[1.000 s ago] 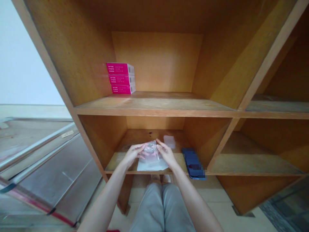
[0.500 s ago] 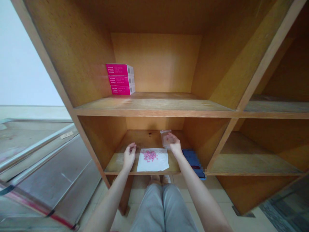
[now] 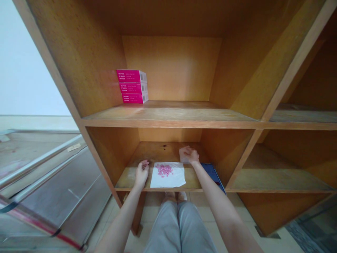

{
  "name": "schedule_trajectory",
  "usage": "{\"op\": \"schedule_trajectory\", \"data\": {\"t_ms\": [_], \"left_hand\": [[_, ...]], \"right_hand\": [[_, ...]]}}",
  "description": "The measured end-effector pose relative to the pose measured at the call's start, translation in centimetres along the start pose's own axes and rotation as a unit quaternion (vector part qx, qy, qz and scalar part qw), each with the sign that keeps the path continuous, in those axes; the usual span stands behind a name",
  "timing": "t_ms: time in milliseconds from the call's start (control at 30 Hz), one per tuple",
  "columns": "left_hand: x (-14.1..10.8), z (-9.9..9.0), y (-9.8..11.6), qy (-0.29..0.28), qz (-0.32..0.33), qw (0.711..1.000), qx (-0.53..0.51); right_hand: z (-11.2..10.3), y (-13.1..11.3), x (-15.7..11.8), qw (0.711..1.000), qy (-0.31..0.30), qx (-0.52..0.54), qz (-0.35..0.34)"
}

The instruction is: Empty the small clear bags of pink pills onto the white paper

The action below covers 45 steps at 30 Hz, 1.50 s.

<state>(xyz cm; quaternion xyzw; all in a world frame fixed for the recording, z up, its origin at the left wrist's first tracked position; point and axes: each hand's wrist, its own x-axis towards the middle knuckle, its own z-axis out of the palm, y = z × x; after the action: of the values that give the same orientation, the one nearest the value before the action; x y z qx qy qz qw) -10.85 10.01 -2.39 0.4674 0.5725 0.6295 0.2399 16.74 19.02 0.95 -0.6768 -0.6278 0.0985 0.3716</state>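
Pink pellets lie on the white paper, the left hand at its left with fingers curled, how tightly I cannot tell, the right hand over a clear bag beyond the paper's far right corner, its grip unclear, and a blue object to the paper's right.

Shelf unit, dial centre: made of grained wood, its boards worn to a dull matt, a soft sheen shown by the back panel. Sheet, six o'clock: paper in look, smooth, matt. Bag, five o'clock: thin clear plastic, partly blurred. Stacked boxes, between ten and eleven: smooth printed card, faintly glossed. Rail, nearer nine: metal, smooth, shiny. Trousers, six: matt cloth, softly creased.
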Motion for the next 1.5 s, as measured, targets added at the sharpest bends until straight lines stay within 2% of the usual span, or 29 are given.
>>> {"op": "schedule_trajectory", "data": {"t_ms": [100,200,367,433,533,633,767,1067,1200,1267,1367,1433,1500], "left_hand": [[-0.1,0.1,0.0,-0.005,0.002,1.0,0.005],[-0.1,0.1,0.1,-0.009,0.008,1.0,0.018],[0.0,0.0,-0.1,-0.014,0.016,0.999,0.029],[0.1,0.0,-0.3,-0.014,0.017,0.999,0.029],[0.1,-0.1,-0.4,-0.012,0.015,0.999,0.027],[0.1,-0.1,-0.4,-0.007,0.016,1.0,0.023],[0.0,-0.2,-0.1,-0.006,0.014,1.0,0.024],[-0.5,-0.3,0.6,-0.031,0.007,1.0,0.002],[-0.9,-0.3,1.5,-0.051,-0.02,0.998,-0.025],[-1.0,-0.3,1.8,-0.06,-0.039,0.996,-0.049],[-1.0,-0.3,1.9,-0.071,-0.058,0.993,-0.075],[-1.1,-0.3,1.9,-0.08,-0.066,0.991,-0.082],[-1.1,-0.3,1.8,-0.093,-0.069,0.99,-0.087]], "right_hand": [[-0.2,-0.2,-0.6,0.999,-0.023,-0.038,0.028],[-0.5,-0.7,-1.3,0.998,-0.011,-0.051,0.033],[-1.4,-2.4,-3.6,0.996,0.084,-0.038,0.008],[-2.0,-3.1,-5.2,0.992,0.117,-0.036,-0.012],[-3.1,-3.8,-7.8,0.983,0.166,-0.073,-0.007],[-3.8,-4.1,-9.8,0.979,0.163,-0.118,0.031],[-3.9,-3.9,-10.6,0.981,0.126,-0.131,0.063],[-3.4,-2.0,-9.7,0.99,0.12,-0.037,0.06],[-3.6,-1.7,-9.5,0.99,0.129,-0.015,0.06],[-3.7,-1.7,-9.5,0.987,0.154,0.007,0.042],[-3.7,-1.8,-9.8,0.98,0.177,0.087,-0.031],[-3.3,-1.9,-10.2,0.972,0.143,0.175,-0.071],[-2.6,-2.1,-10.7,0.957,0.077,0.267,-0.08]]}}
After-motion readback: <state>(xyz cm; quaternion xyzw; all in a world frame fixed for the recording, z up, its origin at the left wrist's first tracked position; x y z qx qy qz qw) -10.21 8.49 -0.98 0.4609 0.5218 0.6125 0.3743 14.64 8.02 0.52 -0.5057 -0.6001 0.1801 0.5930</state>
